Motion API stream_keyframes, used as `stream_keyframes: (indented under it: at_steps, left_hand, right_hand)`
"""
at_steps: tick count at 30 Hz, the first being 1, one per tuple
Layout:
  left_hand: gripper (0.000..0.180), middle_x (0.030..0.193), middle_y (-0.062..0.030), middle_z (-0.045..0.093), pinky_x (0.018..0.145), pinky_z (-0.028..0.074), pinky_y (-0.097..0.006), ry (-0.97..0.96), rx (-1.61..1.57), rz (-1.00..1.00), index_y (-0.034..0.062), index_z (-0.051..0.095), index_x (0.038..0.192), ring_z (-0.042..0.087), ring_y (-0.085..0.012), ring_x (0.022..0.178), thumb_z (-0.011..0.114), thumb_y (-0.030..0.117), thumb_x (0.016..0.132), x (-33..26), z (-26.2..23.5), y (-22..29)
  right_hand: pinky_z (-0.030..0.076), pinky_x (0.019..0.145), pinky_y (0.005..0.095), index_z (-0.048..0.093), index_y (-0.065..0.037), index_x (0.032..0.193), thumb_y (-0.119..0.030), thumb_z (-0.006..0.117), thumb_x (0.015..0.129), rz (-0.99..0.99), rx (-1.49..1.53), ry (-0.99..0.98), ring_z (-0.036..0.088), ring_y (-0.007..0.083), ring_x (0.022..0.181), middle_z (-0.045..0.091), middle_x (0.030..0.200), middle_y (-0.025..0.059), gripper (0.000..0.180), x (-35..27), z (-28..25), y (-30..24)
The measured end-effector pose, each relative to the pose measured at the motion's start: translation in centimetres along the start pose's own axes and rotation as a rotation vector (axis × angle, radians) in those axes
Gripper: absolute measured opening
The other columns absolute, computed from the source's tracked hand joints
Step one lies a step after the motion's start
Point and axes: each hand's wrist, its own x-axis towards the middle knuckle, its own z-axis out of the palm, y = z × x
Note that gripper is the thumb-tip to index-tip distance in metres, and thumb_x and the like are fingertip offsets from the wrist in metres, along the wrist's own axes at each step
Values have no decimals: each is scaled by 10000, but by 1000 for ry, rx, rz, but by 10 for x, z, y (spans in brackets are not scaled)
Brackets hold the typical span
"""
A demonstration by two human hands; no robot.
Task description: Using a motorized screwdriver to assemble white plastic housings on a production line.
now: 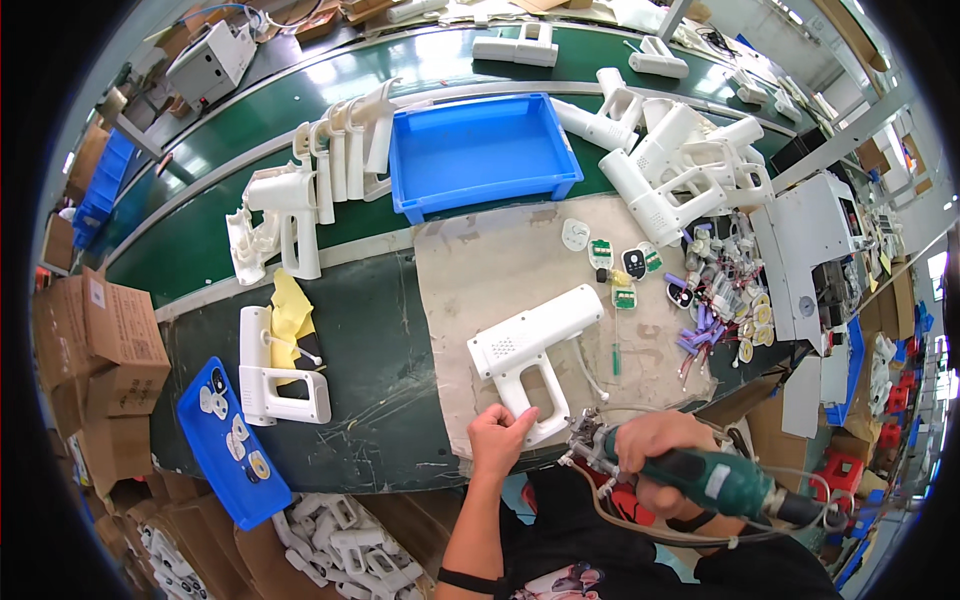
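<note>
— Where does the white pistol-shaped housing (530, 350) lie, and which way does it point?

— It lies flat on the beige mat (480, 270) at the near edge of the worktop (370, 350). Its barrel runs on a slant, the long axis rising from lower left to upper right, with the muzzle end toward the cluster of small circuit boards (622, 270). The looped handle points down toward the person.

— And the hands?

— The left hand (500, 435) rests on the foot of the handle, fingers (524, 418) curled over its edge, pinning it down. The right hand (655, 450) is wrapped tight around a green powered screwdriver (715, 478), whose body slants from lower right to upper left, its metal tip just beside the handle's base.

— What surrounds them?

— An empty blue tray (480, 150) sits beyond the mat. More white housings (680, 165) are piled at right, and another housing (275, 385) lies at left beside a yellow cloth (290, 315).
</note>
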Motion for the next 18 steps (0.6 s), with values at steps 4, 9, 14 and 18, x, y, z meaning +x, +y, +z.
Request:
stream_keyframes:
  at_steps: [4,9,14,18]
  left_hand:
    - [440,505,13,461,451,349,-266,39,-3,60,24,446,535,375,-64,511,802,219,704,-3,-1,-3]
    - [435,501,4,459,451,353,-269,47,8,64,18,453,539,373,-68,509,802,219,703,-4,0,-4]
    - [436,498,-13,459,453,355,-279,61,22,67,7,453,547,378,-78,504,800,219,703,-4,2,-8]
    - [435,501,-21,461,454,351,-287,73,39,71,4,450,545,379,-94,494,795,215,705,-4,3,1]
  right_hand:
    - [493,509,347,514,48,967,-197,790,735,20,14,-163,585,248,566,583,689,111,436,3,-1,-8]
    - [498,523,349,510,48,971,-199,787,740,-27,-1,-128,586,252,575,584,692,110,437,-3,2,-1]
    - [492,543,354,511,41,981,-187,799,724,105,24,-120,583,258,600,582,701,108,448,13,-3,-11]
    - [484,544,353,537,7,914,-204,811,703,144,83,-217,573,274,583,573,691,100,405,16,-6,-9]
